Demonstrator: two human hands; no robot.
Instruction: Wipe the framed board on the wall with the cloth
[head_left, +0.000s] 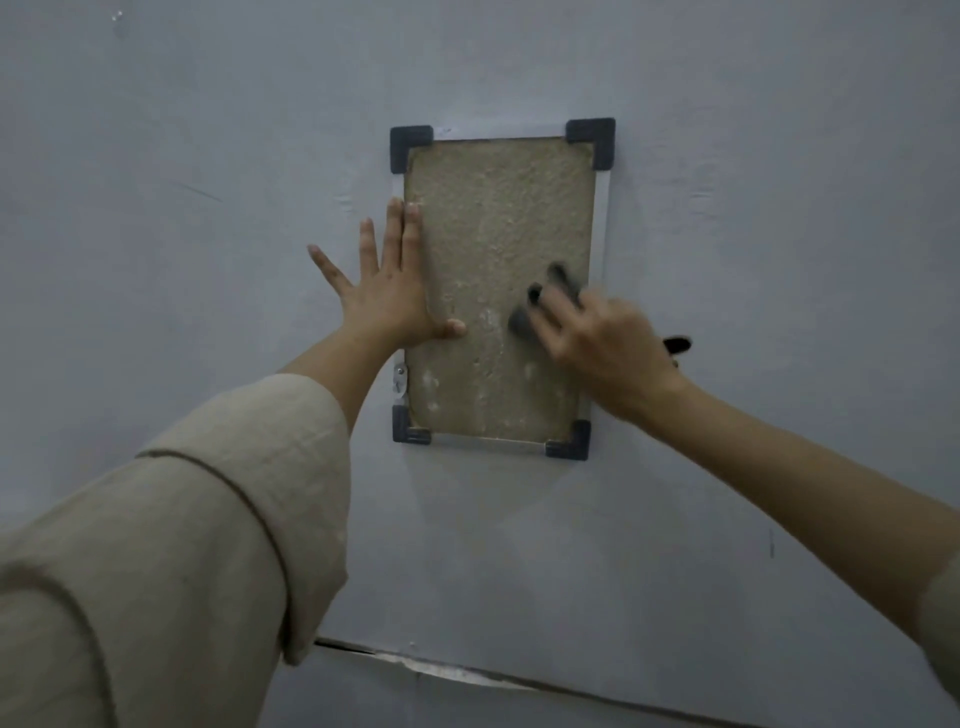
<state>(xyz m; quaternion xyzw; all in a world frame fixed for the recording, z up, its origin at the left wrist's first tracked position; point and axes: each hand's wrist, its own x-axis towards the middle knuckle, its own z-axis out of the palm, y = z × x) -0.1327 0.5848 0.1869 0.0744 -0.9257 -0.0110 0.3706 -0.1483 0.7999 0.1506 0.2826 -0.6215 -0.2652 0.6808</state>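
Framed board (498, 249) on wall (208, 156). Our left hand (387, 291) flat, fingers straight, bracing board's left edge. Our right hand (597, 338) clutches dark cloth (540, 306) near right edge, blurred. Risk: hard rubbing could shift board, we judge.

A loose, wide beige sleeve of creased linen-like cloth (171, 545), edged by a stitched hem, is worn on the left arm. A sliver of the same beige cloth (943, 613) is seen at the right edge.
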